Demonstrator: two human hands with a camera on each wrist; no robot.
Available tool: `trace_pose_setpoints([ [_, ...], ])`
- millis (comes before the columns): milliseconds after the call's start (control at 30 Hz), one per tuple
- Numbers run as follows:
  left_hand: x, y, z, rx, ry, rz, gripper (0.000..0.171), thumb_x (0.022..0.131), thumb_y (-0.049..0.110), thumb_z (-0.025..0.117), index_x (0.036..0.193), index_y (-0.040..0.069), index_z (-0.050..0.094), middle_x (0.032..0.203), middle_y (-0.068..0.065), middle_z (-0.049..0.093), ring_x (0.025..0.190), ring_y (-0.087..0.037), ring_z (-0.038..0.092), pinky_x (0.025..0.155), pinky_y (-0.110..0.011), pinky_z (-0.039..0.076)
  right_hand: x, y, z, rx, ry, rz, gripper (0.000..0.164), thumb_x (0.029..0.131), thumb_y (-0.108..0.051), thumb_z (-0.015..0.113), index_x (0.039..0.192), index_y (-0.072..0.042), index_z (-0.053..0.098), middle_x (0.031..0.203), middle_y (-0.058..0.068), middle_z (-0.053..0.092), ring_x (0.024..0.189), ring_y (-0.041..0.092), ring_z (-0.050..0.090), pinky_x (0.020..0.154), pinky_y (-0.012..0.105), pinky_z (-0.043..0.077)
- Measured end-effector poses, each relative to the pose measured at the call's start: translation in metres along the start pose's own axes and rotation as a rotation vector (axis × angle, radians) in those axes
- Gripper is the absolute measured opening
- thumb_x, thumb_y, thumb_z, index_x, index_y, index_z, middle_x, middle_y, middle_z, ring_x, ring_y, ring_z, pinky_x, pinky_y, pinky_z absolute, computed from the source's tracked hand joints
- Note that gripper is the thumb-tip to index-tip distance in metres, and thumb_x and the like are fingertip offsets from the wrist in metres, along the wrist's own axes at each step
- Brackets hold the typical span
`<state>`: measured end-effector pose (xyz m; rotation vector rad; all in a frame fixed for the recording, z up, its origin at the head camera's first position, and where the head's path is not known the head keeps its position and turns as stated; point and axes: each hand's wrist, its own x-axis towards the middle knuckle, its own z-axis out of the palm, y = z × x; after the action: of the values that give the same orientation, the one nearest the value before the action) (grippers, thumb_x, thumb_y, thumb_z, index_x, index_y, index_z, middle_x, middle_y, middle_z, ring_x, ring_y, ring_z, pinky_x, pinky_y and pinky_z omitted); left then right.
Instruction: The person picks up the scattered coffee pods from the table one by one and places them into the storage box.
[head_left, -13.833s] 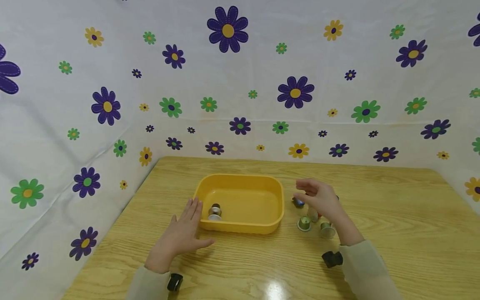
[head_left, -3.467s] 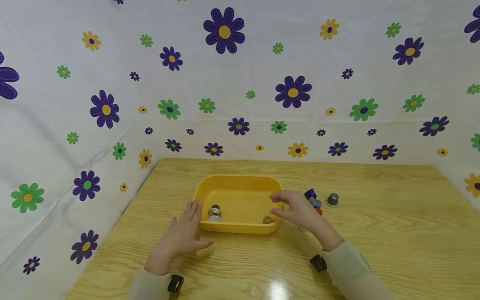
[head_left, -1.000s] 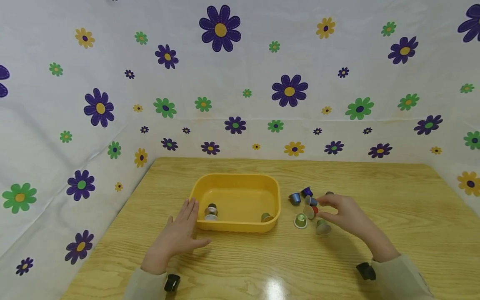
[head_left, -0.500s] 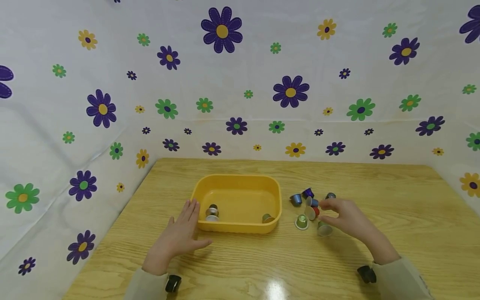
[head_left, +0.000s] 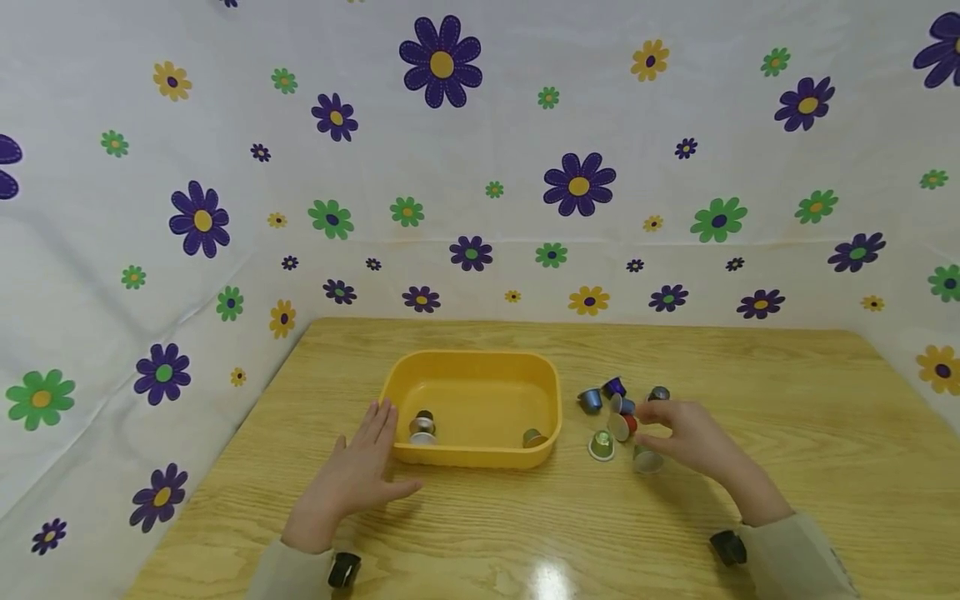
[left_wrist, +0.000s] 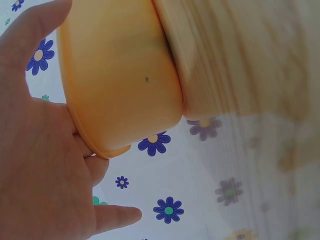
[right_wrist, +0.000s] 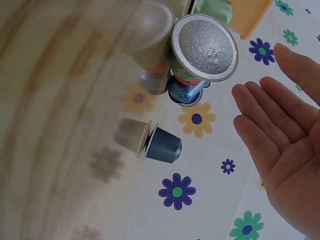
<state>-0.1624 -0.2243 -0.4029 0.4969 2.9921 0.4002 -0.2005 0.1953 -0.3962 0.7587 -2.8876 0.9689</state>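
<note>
My left hand rests its straight fingers on the left rim of a yellow tray; the left wrist view shows these fingers at the tray's edge. Two or so coffee capsules lie in its front left corner, and a greenish one in its front right corner. Beyond its right side, my right hand hovers above a cluster of capsules. Among them are a blue capsule, a red one, a light green one and a dark one. In the right wrist view the palm holds nothing.
The wooden table meets a white flowered sheet at its back and left side. A pale-bottomed capsule lies just below my right hand, partly covered. Black bands sit at both wrists.
Since the oldest frame, a greenish capsule has come into the tray's front right corner. My right hand has gone from the tray back right to the cluster. The left hand stays put.
</note>
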Motion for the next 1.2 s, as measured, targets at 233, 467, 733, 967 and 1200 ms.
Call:
trace_pose_setpoints([
  [233, 0.0001, -0.0012, 0.0012, 0.004, 0.010, 0.003, 0.101, 0.075, 0.055, 0.060, 0.139, -0.006, 0.011, 0.145, -0.021, 0.006, 0.132, -0.033, 0.001, 0.088, -0.068, 0.017, 0.0010, 0.0002, 0.0000, 0.010, -0.036, 0.012, 0.028, 0.080, -0.011, 0.066, 0.103, 0.003, 0.061, 0.101, 0.015, 0.061, 0.096, 0.032, 0.057, 0.080, 0.046, 0.044],
  [467, 0.0008, -0.0024, 0.0021, 0.014, 0.013, 0.009, 0.101, 0.075, 0.056, 0.059, 0.139, -0.006, 0.011, 0.144, -0.021, 0.007, 0.132, -0.033, 0.001, 0.088, -0.068, 0.017, 0.0018, 0.0033, 0.0011, -0.006, -0.093, 0.029, 0.026, 0.077, -0.009, 0.067, 0.100, 0.001, 0.061, 0.101, 0.017, 0.061, 0.095, 0.033, 0.057, 0.079, 0.045, 0.045],
  [733, 0.0008, -0.0012, 0.0016, 0.008, 0.002, 0.004, 0.101, 0.075, 0.055, 0.059, 0.139, -0.006, 0.010, 0.145, -0.020, 0.005, 0.132, -0.033, 0.001, 0.089, -0.067, 0.016, 0.0017, 0.0077, 0.0031, -0.014, -0.148, 0.028, 0.029, 0.075, -0.007, 0.068, 0.101, 0.003, 0.062, 0.102, 0.017, 0.061, 0.097, 0.035, 0.056, 0.080, 0.047, 0.044],
  [967, 0.0015, -0.0014, 0.0017, 0.007, -0.004, 0.004, 0.101, 0.075, 0.055, 0.059, 0.140, -0.005, 0.010, 0.145, -0.020, 0.005, 0.132, -0.032, 0.000, 0.089, -0.067, 0.016, 0.0020, 0.0086, 0.0033, 0.000, -0.208, 0.062, 0.028, 0.075, -0.010, 0.070, 0.100, 0.001, 0.063, 0.099, 0.014, 0.063, 0.096, 0.032, 0.056, 0.081, 0.047, 0.043],
  [1200, 0.0014, -0.0008, 0.0015, 0.003, -0.014, -0.001, 0.101, 0.076, 0.056, 0.058, 0.140, -0.005, 0.009, 0.145, -0.020, 0.003, 0.132, -0.032, -0.001, 0.089, -0.067, 0.016, 0.0012, 0.0081, 0.0030, -0.006, -0.245, 0.051, 0.027, 0.076, -0.011, 0.069, 0.100, 0.002, 0.063, 0.097, 0.011, 0.063, 0.093, 0.028, 0.057, 0.080, 0.045, 0.044],
])
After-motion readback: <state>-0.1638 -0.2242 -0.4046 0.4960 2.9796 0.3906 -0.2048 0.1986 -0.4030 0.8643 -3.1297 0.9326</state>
